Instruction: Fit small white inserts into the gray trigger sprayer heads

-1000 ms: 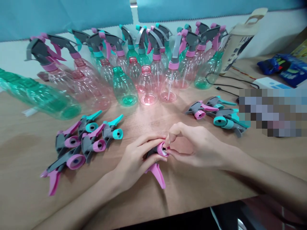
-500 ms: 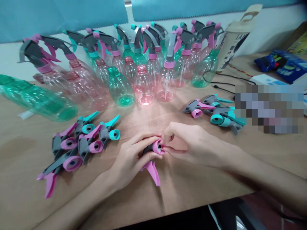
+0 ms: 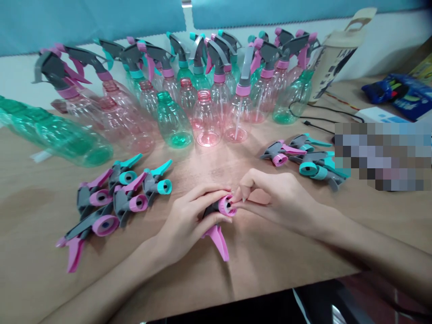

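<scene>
My left hand (image 3: 182, 220) is wrapped round a grey-and-pink trigger spray head (image 3: 219, 243) just above the table. The open mouth of its pink collar (image 3: 224, 205) faces my right hand, and the pink trigger points down toward the front. Thumb and fingertips of my right hand (image 3: 283, 195) are pinched together at the collar's opening. Whatever they hold, if anything, is too small and hidden to make out. To the left of my hands lies a group of loose spray heads (image 3: 130, 200) with pink and teal collars.
Pink and green bottles (image 3: 173, 123) stand along the back, many with spray heads on. Green bottles (image 3: 70, 137) lie at the left. More spray heads (image 3: 315, 162) lie at the right, near a black cable (image 3: 313, 118), a tall cup (image 3: 334, 63) and a blue packet (image 3: 401, 94).
My right thumb and fingertips have shifted slightly at the collar's mouth and are pinched closer together. My left hand keeps its hold on the spray head. The whole view has moved a little.
</scene>
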Available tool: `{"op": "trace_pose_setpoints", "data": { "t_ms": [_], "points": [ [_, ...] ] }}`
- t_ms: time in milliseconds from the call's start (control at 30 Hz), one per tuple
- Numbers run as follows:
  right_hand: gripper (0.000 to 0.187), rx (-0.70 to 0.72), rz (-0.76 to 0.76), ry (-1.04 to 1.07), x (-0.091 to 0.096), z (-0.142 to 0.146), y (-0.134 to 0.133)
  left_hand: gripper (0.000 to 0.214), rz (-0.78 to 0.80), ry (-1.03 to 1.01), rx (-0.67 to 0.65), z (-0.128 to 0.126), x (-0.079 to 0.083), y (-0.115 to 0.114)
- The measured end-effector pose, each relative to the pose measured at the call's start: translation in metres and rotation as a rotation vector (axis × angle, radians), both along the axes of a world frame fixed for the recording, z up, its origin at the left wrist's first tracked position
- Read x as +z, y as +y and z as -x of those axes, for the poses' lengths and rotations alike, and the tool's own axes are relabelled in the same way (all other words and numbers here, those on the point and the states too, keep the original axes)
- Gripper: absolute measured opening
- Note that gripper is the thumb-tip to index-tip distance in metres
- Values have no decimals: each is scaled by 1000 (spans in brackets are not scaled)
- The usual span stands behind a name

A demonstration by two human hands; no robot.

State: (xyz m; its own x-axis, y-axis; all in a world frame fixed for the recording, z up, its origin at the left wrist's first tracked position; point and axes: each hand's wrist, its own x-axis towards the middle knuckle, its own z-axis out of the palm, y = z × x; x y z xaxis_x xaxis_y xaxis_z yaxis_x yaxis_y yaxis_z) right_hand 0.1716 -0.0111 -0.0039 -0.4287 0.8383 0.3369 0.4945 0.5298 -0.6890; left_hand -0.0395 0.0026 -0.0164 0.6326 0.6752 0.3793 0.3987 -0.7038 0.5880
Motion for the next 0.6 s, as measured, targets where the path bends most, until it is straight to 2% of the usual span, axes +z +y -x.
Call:
{"op": "trace_pose_setpoints", "data": {
  "t_ms": [367,600],
  "points": [
    [20,8,-3,16,2,1,-1,23,-17,12,-6,0,-1,0],
    [19,37,61,15,5,3,0,21,-12,12,-12,1,-3,-2]
  ]
}}
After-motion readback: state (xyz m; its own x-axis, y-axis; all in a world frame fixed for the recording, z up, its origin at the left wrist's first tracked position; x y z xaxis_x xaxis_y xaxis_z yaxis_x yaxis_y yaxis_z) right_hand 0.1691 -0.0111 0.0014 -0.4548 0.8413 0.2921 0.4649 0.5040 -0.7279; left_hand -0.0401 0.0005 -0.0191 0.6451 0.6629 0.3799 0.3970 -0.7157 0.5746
